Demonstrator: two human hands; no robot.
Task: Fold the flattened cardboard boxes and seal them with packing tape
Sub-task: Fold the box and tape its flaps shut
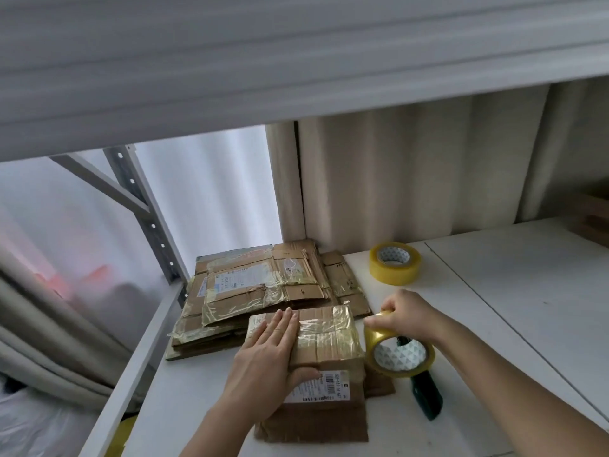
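Cardboard box, folded up and already shiny with tape on top, sits near the front of the white shelf, on a flat cardboard sheet that sticks out toward the camera. Its front face has a white shipping label with a barcode and some digits, too small and blurry to read properly. Left hand lies flat on the box's left half, fingers straight and held close together, thumb hooked down over the front edge right beside the label. Right hand is just off the box's right edge, fingers curled over the top of a tape roll on a dark green dispenser, apparently pinching the roll's rim or tape end with fingertips. The roll nearly touches the box's right side. Plenty of bare shelf to the right, with a seam line running across it. Behind the box is a stack of flattened boxes, one with a pale printed label I can't read, reaching the shelf's left edge. Farther back, well apart, a spare tape roll lies flat before the curtain.
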